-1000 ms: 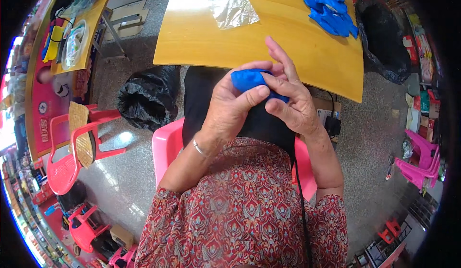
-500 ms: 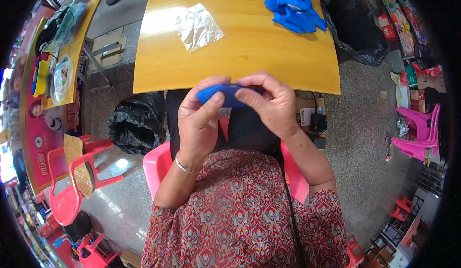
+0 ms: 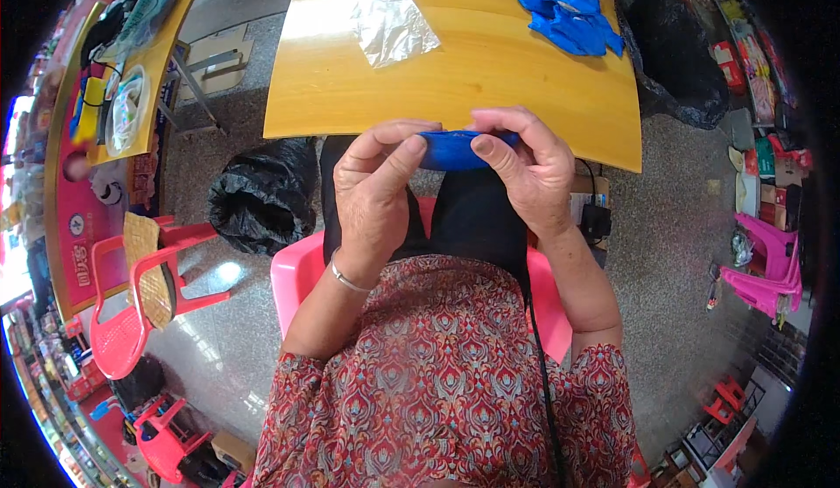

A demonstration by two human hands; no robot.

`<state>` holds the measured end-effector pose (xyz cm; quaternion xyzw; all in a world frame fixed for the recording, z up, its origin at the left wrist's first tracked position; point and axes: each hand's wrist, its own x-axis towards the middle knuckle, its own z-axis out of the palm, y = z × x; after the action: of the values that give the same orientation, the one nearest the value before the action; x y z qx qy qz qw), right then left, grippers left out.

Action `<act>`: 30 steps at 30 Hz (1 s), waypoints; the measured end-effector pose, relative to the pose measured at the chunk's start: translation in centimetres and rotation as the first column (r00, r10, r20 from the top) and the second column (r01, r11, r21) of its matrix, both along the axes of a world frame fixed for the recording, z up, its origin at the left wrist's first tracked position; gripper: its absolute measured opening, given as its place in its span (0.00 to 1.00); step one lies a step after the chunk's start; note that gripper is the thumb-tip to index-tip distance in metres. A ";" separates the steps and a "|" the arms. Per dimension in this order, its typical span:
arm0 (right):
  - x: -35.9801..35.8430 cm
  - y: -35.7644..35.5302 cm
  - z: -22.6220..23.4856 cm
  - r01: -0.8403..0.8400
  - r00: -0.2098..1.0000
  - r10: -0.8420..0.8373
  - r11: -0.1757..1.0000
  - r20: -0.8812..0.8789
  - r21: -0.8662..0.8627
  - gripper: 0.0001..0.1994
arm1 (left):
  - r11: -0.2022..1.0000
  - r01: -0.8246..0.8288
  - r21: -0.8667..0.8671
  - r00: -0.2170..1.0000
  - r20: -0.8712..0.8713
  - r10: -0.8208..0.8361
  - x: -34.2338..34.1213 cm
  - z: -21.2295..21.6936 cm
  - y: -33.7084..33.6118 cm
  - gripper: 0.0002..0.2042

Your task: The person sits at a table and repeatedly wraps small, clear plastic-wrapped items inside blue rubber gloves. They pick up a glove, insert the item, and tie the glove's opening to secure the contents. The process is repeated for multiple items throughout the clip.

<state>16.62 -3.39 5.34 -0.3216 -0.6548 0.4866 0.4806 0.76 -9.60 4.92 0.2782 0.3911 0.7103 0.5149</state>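
A small blue bundle (image 3: 453, 154), of thin plastic or cloth by its look, is stretched between my two hands just off the table's near edge, above my lap. My left hand (image 3: 374, 186) pinches its left end between thumb and fingers. At the right end, the thumb and fingers of my right hand (image 3: 535, 173) grip it too. Its upper edge faces away from me, and whatever is inside cannot be made out. Several similar blue bundles (image 3: 573, 20) lie heaped on the table at the far right. A clear, crumpled plastic bag (image 3: 395, 28) rests flat, left of the middle.
The yellow wooden table (image 3: 455, 94) stands before me. Black bag-lined bins sit on the floor, one bin (image 3: 262, 195) below its left corner, another bin (image 3: 674, 55) at its right side. A red plastic chair (image 3: 122, 322) is at left, pink stools (image 3: 766, 260) at right.
Both hands have turned slightly, and the bundle's upper edge shows more. In the picture, the table and surroundings have shifted up and to the right. My grip stays at both ends.
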 end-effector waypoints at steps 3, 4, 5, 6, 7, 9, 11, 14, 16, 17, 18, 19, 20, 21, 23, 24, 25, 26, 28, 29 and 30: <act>0.3 0.1 -0.5 -0.120 0.990 0.109 0.984 -0.084 -0.132 0.09 | 0.998 -0.062 0.026 0.997 0.051 0.061 -0.1 -0.1 -0.1 0.07; 0.6 0.5 -0.6 -0.157 0.985 0.142 0.973 -0.098 -0.169 0.09 | 0.998 -0.059 -0.015 0.998 0.011 0.059 -0.1 -0.1 0.1 0.07; 0.7 0.5 -0.7 -0.129 0.991 0.122 0.975 -0.050 -0.180 0.09 | 0.997 -0.056 -0.055 0.998 -0.029 0.055 -0.1 -0.2 -0.1 0.08; 0.7 0.0 -0.9 -0.098 0.995 0.099 0.977 -0.003 -0.189 0.08 | 0.994 -0.054 -0.092 0.996 -0.069 0.048 -0.2 -0.3 -0.3 0.08; 0.8 0.0 -0.8 -0.067 0.996 0.076 0.982 0.045 -0.176 0.08 | 0.989 -0.037 -0.140 0.992 -0.122 0.020 -0.4 -0.3 0.0 0.12; 0.9 0.3 -0.7 -0.074 0.993 0.081 0.994 0.084 -0.080 0.06 | 0.982 0.130 -0.139 0.967 -0.203 -0.157 -0.6 0.6 0.1 0.21; 0.7 0.4 -1.2 -0.049 0.996 0.050 0.999 0.069 -0.004 0.08 | 0.944 0.169 -0.282 0.944 -0.229 -0.237 -1.5 -0.4 0.1 0.16; 0.9 0.5 -0.4 -0.169 0.976 0.174 0.984 0.131 -0.049 0.13 | 0.981 0.085 -0.175 0.920 -0.363 -0.144 -1.6 -0.1 0.1 0.09; 0.5 0.8 -0.5 -0.171 0.982 0.163 0.981 0.096 0.088 0.13 | 0.988 0.096 -0.122 0.920 -0.369 -0.135 -1.6 -0.5 0.2 0.08; 0.5 1.0 -0.7 -0.167 0.983 0.161 0.984 0.086 0.064 0.12 | 0.990 0.114 -0.086 0.942 -0.308 -0.136 -1.3 -0.2 0.3 0.07; 0.6 1.3 -1.0 -0.162 0.984 0.159 0.986 0.077 0.038 0.12 | 0.990 0.133 -0.050 0.959 -0.247 -0.141 -1.1 0.2 0.6 0.07; 0.8 1.7 -1.2 -0.152 0.985 0.148 0.987 0.085 0.045 0.12 | 0.987 0.148 -0.067 0.962 -0.221 -0.159 -1.0 0.4 1.0 0.07; 0.8 1.7 -1.4 -0.141 0.986 0.136 0.989 0.094 0.044 0.11 | 0.982 0.165 -0.090 0.965 -0.193 -0.179 -0.9 0.5 1.1 0.06; 0.9 1.8 -1.3 -0.129 0.987 0.124 0.991 0.103 0.043 0.11 | 0.976 0.184 -0.113 0.966 -0.163 -0.201 -0.9 0.7 1.4 0.06; 1.0 1.6 -1.1 -0.151 0.985 0.149 0.988 0.082 0.028 0.11 | 0.972 0.210 -0.110 0.969 -0.112 -0.222 -0.7 1.9 1.2 0.06; 1.0 1.8 -0.7 -0.161 0.985 0.159 0.987 0.073 0.021 0.11 | 0.968 0.225 -0.107 0.968 -0.085 -0.235 -0.6 2.3 1.2 0.06; 1.0 1.8 -0.1 -0.207 0.978 0.207 0.978 0.033 -0.001 0.12 | 0.965 0.245 -0.091 0.947 -0.193 -0.258 -0.9 1.6 1.2 0.06; 0.6 1.6 0.4 -0.223 0.972 0.220 0.975 0.088 0.019 0.12 | 0.974 0.221 -0.057 0.907 -0.356 -0.227 -1.8 0.7 1.1 0.06; 0.3 1.4 1.4 -0.249 0.951 0.234 0.967 0.203 0.051 0.13 | 0.980 0.199 0.015 0.756 -0.638 -0.144 -3.1 -0.9 1.0 0.07; 0.1 1.3 1.4 -0.263 0.947 0.246 0.963 0.206 0.064 0.13 | 0.981 0.194 -0.010 0.746 -0.648 -0.154 -3.3 -1.0 0.9 0.07; 0.0 1.3 1.3 -0.279 0.943 0.258 0.957 0.208 0.078 0.13 | 0.982 0.187 -0.033 0.735 -0.659 -0.163 -3.4 -1.1 0.9 0.08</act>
<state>16.62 -2.08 6.63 -0.2494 -0.7617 0.4779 0.3594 -2.67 -8.73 3.86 0.5548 0.5067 0.5220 0.4038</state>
